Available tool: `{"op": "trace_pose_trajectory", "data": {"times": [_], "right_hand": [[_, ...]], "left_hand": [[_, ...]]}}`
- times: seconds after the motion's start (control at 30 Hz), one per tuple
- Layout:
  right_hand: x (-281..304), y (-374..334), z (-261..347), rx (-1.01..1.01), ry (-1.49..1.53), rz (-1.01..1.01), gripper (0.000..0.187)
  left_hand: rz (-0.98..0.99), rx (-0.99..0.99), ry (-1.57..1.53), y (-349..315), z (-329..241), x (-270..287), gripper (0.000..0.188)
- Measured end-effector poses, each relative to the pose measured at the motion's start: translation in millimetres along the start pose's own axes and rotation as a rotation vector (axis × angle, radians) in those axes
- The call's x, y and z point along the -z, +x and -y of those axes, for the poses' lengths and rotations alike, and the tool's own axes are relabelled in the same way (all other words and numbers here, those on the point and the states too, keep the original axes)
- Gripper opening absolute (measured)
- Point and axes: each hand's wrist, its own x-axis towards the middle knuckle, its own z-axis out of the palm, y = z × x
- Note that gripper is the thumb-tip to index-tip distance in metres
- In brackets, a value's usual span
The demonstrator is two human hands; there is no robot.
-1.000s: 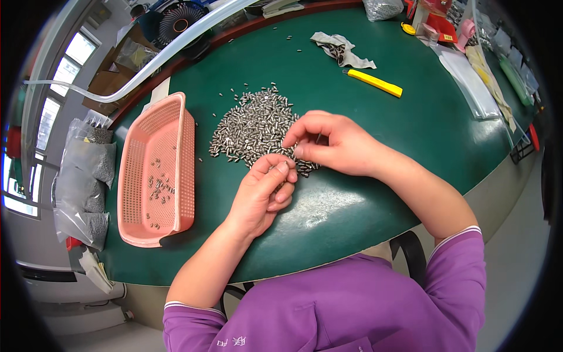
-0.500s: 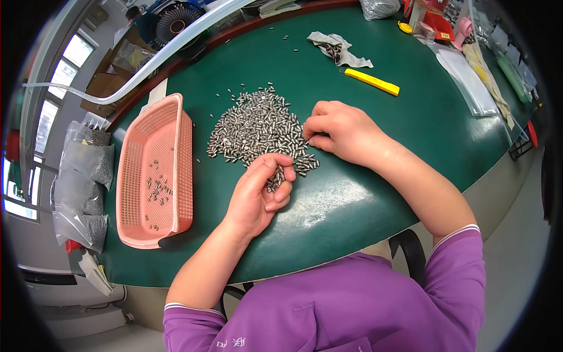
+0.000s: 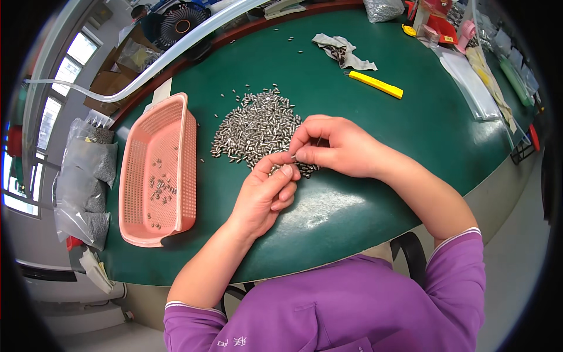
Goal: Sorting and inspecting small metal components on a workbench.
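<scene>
A heap of small silvery metal pins (image 3: 252, 126) lies on the green tabletop before me. At the heap's near right edge my two hands meet. My right hand (image 3: 337, 145) pinches a small metal pin (image 3: 294, 156) between thumb and forefinger, right by the left fingertips. My left hand (image 3: 262, 196) is closed, palm partly up, with thumb against forefinger and the other fingers curled; what it holds, if anything, is hidden. Further left stands a pink perforated plastic basket (image 3: 190, 176) with some of the same small metal pieces (image 3: 160, 188) scattered on its bottom.
A yellow utility knife (image 3: 375, 84) and a crumpled pale cloth (image 3: 353, 57) with dark pieces lie at the far right. Clear bags of metal parts (image 3: 94, 182) line the left edge. Flat plastic bags (image 3: 466, 82) lie at right. A pale tube (image 3: 158, 61) crosses the far left.
My right hand has moved left and nearer, from the heap's edge to my left fingertips, a small pin now in its pinch. The left thumb has closed toward its forefinger. The view has shifted slightly.
</scene>
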Motion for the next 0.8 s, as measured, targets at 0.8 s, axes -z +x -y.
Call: {"op": "trace_pose_trajectory", "data": {"times": [0.8], "right_hand": [[10.3,-2.6,-19.9,0.039,-0.534,-0.053,0.009]], "left_hand": [[-0.071,0.018,0.002,-0.7,-3.7,-1.2,0.025]]}}
